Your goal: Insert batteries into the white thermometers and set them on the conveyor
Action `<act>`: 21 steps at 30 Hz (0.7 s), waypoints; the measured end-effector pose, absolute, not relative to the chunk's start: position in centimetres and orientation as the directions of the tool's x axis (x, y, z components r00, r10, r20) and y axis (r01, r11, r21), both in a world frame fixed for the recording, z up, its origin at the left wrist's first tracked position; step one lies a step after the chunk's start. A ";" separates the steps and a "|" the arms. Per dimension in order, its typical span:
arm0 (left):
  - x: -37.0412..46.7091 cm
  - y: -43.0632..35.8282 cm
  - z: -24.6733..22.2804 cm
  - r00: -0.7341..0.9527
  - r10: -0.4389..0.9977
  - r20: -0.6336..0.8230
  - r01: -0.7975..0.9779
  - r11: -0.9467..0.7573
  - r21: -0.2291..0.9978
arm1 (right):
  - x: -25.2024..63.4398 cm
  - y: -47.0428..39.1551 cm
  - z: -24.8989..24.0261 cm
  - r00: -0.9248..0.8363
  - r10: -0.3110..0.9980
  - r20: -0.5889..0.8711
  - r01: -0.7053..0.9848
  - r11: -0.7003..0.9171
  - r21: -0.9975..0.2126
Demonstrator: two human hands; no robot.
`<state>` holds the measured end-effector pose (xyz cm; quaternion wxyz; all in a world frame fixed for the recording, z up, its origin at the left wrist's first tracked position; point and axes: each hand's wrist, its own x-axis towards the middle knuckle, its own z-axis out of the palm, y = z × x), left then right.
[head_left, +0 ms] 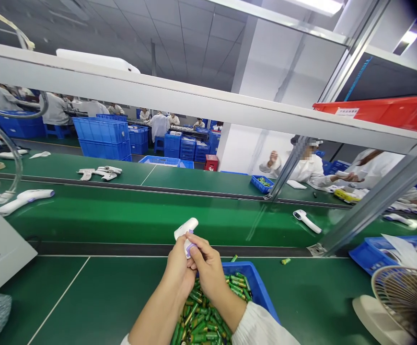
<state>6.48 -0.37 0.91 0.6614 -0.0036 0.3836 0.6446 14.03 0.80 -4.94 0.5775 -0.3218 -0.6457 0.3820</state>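
A white thermometer-like device [186,228] with purple parts is held above the front edge of the green belt. My left hand [177,263] is wrapped round its handle from the left. My right hand [206,261] is closed on the handle's purple part from the right, thumb and fingers pressed to it. Below both hands stands a blue bin [257,282] filled with green batteries [208,318]; my wrists hide part of it. One loose battery [285,261] lies on the green table to the right of the bin.
Similar white devices lie on the belt at left [27,200] and right [307,221]. A fan [402,297] and a blue tray [364,254] stand at right, a metal post [359,206] near them. White casings [100,172] lie on the far table. Several people in white sit beyond.
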 end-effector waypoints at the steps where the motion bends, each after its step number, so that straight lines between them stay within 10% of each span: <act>1: 6.4 -0.3 0.9 -0.125 0.851 -0.510 -0.855 0.168 0.490 | 13.9 0.8 -5.0 -0.128 0.856 0.501 -0.022 0.503 -0.864; 9: 7.0 -0.6 1.1 -0.157 0.882 -0.444 -0.827 0.128 0.548 | 13.6 0.8 -5.0 -0.129 0.941 0.311 -0.244 0.274 -0.930; 16: 6.7 0.2 -0.2 -0.242 0.848 -0.471 -0.757 0.138 0.639 | 13.4 0.4 -4.8 -0.104 0.897 0.429 -0.105 0.419 -0.902; 21: 4.0 1.5 -2.1 -0.364 0.920 -0.148 -0.280 0.044 0.959 | 13.0 -0.1 -5.5 -0.056 0.865 0.499 0.116 0.502 -0.857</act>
